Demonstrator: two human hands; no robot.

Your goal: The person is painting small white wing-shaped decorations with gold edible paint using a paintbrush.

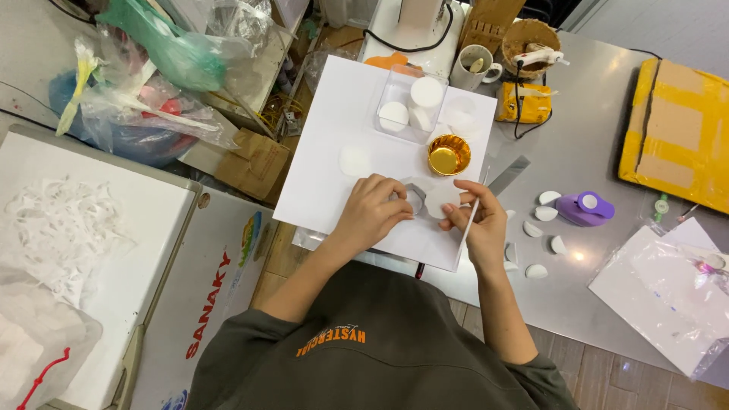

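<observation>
Dark olive sweatshirt sleeves (304,296) fill the near edge, both forearms reaching out over a large white card sheet (326,144) that lies across the near left part of the grey metal tabletop (592,152). Left hand (372,209): fingers curled and pressed together, tips pinching the left rim of a small flat white paper cutout with rounded lobes (439,199), near the sheet's near right corner. Right hand (477,216): thumb and forefinger pinch the cutout's right side; a thin white stick (465,235) runs under the other fingers, slanting toward the sheet's near edge. Just beyond the cutout, a shiny gold foil cup (449,155) stands on the sheet. Beyond that, at the sheet's far right corner, a clear plastic box (406,102) holds white round pieces. A loose white paper disc (355,160) lies mid-sheet, left of the cup. A grey metal ruler (507,175) pokes out past the sheet's right edge. On bare metal to the right: a purple craft punch (585,208) with white half-round paper scraps (534,228) scattered near it. A white mug (472,67) stands at the table's far edge; a flattened yellow-taped cardboard piece (676,133) lies at the far right corner.
</observation>
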